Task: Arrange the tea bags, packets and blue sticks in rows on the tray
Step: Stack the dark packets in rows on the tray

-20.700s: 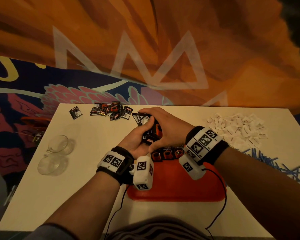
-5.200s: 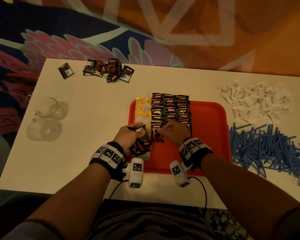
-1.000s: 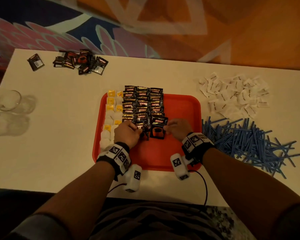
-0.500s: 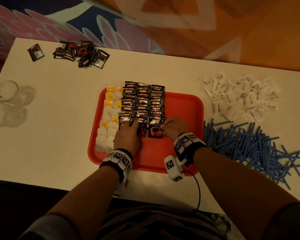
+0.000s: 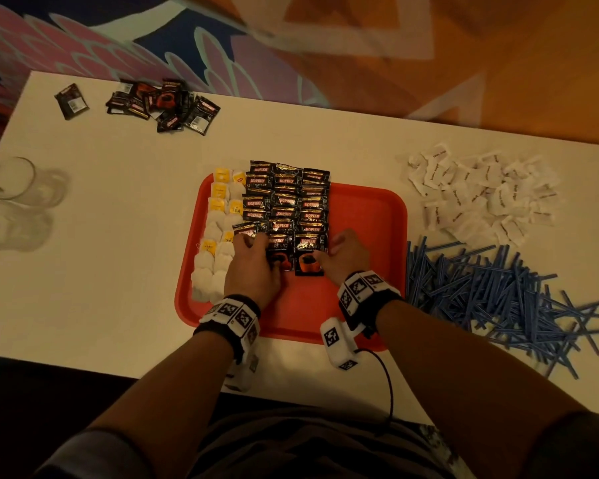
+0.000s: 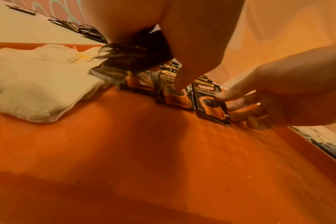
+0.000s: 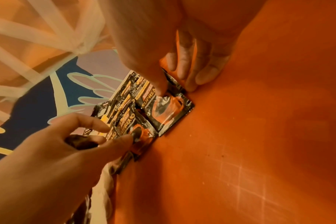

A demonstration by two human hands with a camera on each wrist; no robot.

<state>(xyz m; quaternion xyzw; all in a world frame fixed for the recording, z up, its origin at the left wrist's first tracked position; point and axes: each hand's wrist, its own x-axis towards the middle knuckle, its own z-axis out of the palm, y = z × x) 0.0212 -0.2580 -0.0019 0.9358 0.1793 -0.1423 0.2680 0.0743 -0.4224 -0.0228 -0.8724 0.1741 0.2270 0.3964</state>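
Rows of black Kopiko coffee packets (image 5: pixel 286 198) are seen from the head camera in three columns on the left half of the red tray (image 5: pixel 367 216), with tea bags (image 5: pixel 218 236) laid in two columns just beside them along the tray's left rim. The farthest packets overhang the far rim. The tray's right half and near strip are left bare. The left hand (image 5: pixel 253 267) is laid over the nearest packets; the right hand (image 5: pixel 343 257) is set at the right edge of the nearest packet (image 5: pixel 308 255). White sachets (image 5: pixel 481 191) and blue sticks (image 5: pixel 498 299) are heaped on the table (image 5: pixel 118 202) right of the tray, spare coffee packets (image 5: pixel 163 105) at the far left, two glass cups (image 5: pixel 14 198) at the left edge.

In the left wrist view, a bunch of packets (image 6: pixel 132 60) is gripped in the curled left fingers, while one finger is pressed onto a flat packet (image 6: pixel 175 94).

In the right wrist view, the nearest packet (image 7: pixel 167 109) is pinched between right thumb and fingers (image 7: pixel 199 71).
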